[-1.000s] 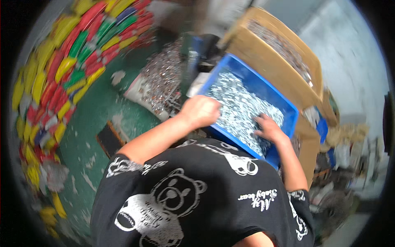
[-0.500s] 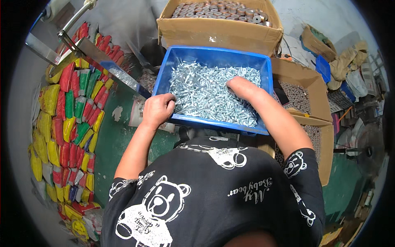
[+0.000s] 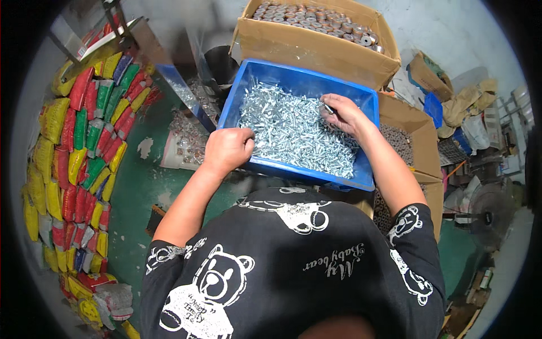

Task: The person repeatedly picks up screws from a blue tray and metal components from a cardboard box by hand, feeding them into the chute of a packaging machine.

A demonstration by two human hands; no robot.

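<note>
A blue plastic bin [image 3: 307,72] stands in front of me, holding a thick layer of small silver screws [image 3: 293,133]. My left hand [image 3: 228,148] is closed over the bin's near left corner, its fingers curled at the rim. Above the screws, toward the right side of the bin, is my right hand [image 3: 345,114]. Its thumb and fingers are pinched on a small metal screw [image 3: 328,108]; whether more lie in the palm is hidden.
Behind the bin is a cardboard box [image 3: 316,48] of round metal coils. More open boxes [image 3: 424,141] of round parts stand right. Colourful packed bags [image 3: 84,164] are stacked left, near a metal frame [image 3: 186,93]. A fan [image 3: 488,214] stands far right.
My right hand has risen out of the screws with its fingers pinched together. The view has shifted a little; my left hand remains at the bin's corner.
</note>
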